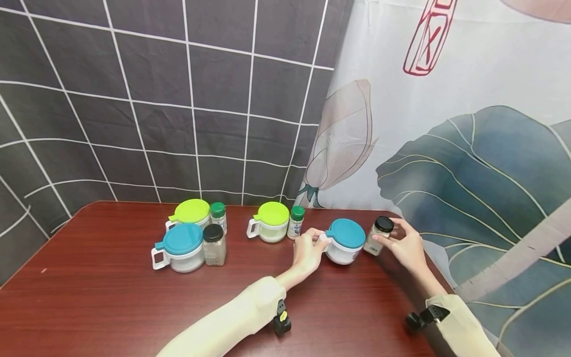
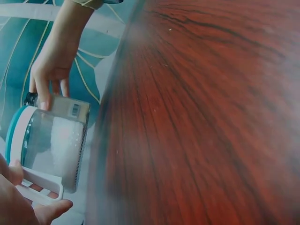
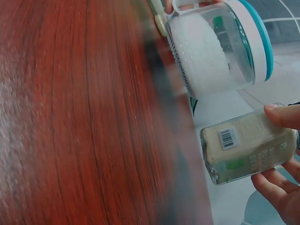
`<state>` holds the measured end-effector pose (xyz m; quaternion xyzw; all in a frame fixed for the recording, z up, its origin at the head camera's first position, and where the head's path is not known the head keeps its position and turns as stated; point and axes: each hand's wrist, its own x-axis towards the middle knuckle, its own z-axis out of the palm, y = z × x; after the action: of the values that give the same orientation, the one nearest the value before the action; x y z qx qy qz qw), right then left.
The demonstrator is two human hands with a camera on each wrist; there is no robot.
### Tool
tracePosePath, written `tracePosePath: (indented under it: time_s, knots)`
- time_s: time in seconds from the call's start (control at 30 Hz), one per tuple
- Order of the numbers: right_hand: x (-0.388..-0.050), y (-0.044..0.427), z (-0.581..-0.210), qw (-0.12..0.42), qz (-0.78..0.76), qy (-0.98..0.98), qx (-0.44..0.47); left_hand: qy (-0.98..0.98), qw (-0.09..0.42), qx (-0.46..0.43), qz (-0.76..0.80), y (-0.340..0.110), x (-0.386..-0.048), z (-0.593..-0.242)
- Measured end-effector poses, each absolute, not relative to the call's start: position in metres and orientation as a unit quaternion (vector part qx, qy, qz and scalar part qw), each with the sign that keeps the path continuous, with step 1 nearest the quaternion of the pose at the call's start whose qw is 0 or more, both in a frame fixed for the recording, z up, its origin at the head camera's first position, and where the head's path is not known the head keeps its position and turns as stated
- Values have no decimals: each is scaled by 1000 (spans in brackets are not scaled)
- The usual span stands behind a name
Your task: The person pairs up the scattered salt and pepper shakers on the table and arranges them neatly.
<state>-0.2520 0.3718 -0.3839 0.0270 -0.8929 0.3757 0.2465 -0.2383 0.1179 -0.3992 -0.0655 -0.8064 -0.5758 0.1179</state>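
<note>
My left hand [image 1: 307, 254] pinches the white handle of a clear seasoning jar [image 1: 344, 243] with a blue lid. White granules fill part of that jar, as the right wrist view shows. To its right, my right hand [image 1: 408, 246] grips a spice bottle [image 1: 373, 243] with a black cap, thumb on one side and fingers on the other. The bottle leans a little and holds pale powder; a barcode label [image 3: 228, 138] shows on it. Whether the jar and bottle touch the table is hard to tell.
On the left of the table [image 1: 111, 297] stand a green-lidded jar [image 1: 192, 212], a blue-lidded jar [image 1: 183, 248], a green-capped shaker [image 1: 218, 216] and a black-capped bottle [image 1: 214, 245]. Mid-table are another green-lidded jar [image 1: 272, 223] and green-capped shaker [image 1: 296, 223]. Cloth hangs behind.
</note>
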Motion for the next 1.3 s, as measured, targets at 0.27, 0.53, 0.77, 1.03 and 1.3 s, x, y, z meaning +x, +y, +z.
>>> tracePosePath:
  time_s: [0.27,0.53,0.77,1.03,1.3]
  knots:
    - [-247,364,-382,254,391,-884,42,-805,112,-70,-578,103,-232,-396]
    - [-244,357,-380,247,393,-884,50,-803,111,-76,-581,93,-228,-397]
    - [-239,349,-378,239,400,-883,60,-811,108,-79,-569,78,-223,-397]
    - [-235,340,-377,227,409,-880,76,-807,107,-81,-575,59,-219,-396]
    - [-231,326,-376,211,425,-875,99,-808,95,-56,-579,46,-213,-399]
